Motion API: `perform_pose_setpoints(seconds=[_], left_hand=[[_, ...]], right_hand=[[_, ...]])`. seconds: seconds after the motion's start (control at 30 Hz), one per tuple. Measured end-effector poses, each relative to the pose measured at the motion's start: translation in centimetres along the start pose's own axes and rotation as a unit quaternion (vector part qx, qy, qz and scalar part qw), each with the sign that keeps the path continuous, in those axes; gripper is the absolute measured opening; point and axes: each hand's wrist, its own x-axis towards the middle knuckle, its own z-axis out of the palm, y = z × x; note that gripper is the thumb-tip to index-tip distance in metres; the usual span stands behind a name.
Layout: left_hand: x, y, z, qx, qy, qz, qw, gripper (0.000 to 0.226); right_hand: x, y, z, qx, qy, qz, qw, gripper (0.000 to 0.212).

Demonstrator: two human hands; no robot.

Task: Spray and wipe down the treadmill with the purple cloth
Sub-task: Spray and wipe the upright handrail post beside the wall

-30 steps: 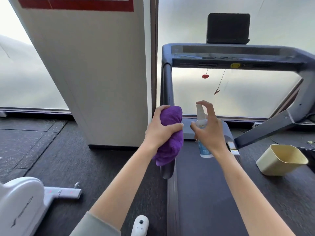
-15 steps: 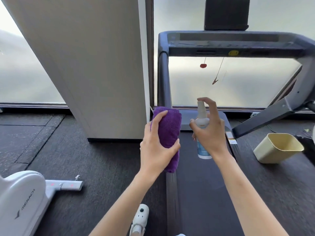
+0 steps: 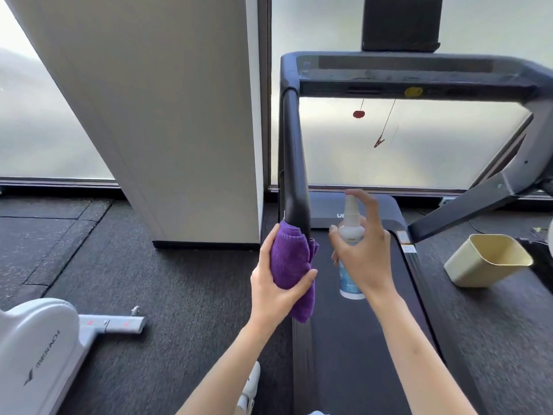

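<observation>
The dark treadmill (image 3: 353,348) stretches ahead, its console bar (image 3: 419,76) at the top. My left hand (image 3: 276,289) grips the purple cloth (image 3: 291,265), which is wrapped around the lower end of the left black handrail (image 3: 294,163). To the right, my right hand (image 3: 363,253) holds a white spray bottle (image 3: 350,232) with a blue label upright over the belt, index finger arched over the nozzle.
A white pillar (image 3: 179,115) stands just left of the handrail. A cream bin (image 3: 487,260) lies tipped on the floor at right. A white exercise machine (image 3: 39,345) sits at lower left. A dark tablet (image 3: 401,22) rests on the console. Frosted windows behind.
My left hand has slid the cloth down the handrail toward its lower end. The right hand keeps the bottle at about the same place. The view has tilted down.
</observation>
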Motion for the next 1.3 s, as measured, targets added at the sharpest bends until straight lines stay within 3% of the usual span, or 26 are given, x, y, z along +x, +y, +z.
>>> perform_pose_setpoints(seconds=[0.1,0.27,0.43,0.53,0.73,0.9,1.1,1.2,1.3], left_hand=[[1.7,0.7,0.0,0.011,-0.020,-0.005,1.000,0.086],[6.3,2.5,-0.3,-0.024,-0.046,-0.061,0.997,0.111],[3.8,0.9,-0.1,-0.054,-0.043,-0.088,0.994,0.075],[1.7,0.1,-0.3,-0.039,-0.045,-0.104,0.993,0.076],[3.7,0.5,-1.8,-0.091,-0.145,-0.153,0.973,0.068],[7.7,2.5,-1.6,-0.164,-0.124,-0.213,0.955,0.075],[12.0,3.2,-0.5,-0.193,-0.147,-0.282,0.928,0.035],[13.9,3.9,-0.2,-0.204,-0.146,-0.334,0.909,0.038],[15.9,4.4,0.1,-0.233,-0.137,-0.405,0.873,0.058]], right_hand=[[-0.4,0.6,-0.2,0.007,-0.002,0.014,1.000,0.069],[0.7,0.4,-0.3,0.019,0.009,0.009,1.000,0.058],[1.0,0.0,0.4,0.020,0.006,0.020,1.000,0.057],[0.8,0.2,0.8,0.022,0.004,0.022,1.000,0.057],[1.7,0.9,0.7,0.022,0.013,0.029,0.999,0.056],[2.9,1.3,0.5,0.034,0.013,0.032,0.999,0.057],[4.5,1.7,1.1,0.038,0.014,0.037,0.998,0.058],[5.6,1.7,1.3,0.044,0.018,0.041,0.998,0.058],[6.6,1.7,1.5,0.052,0.015,0.042,0.998,0.057]])
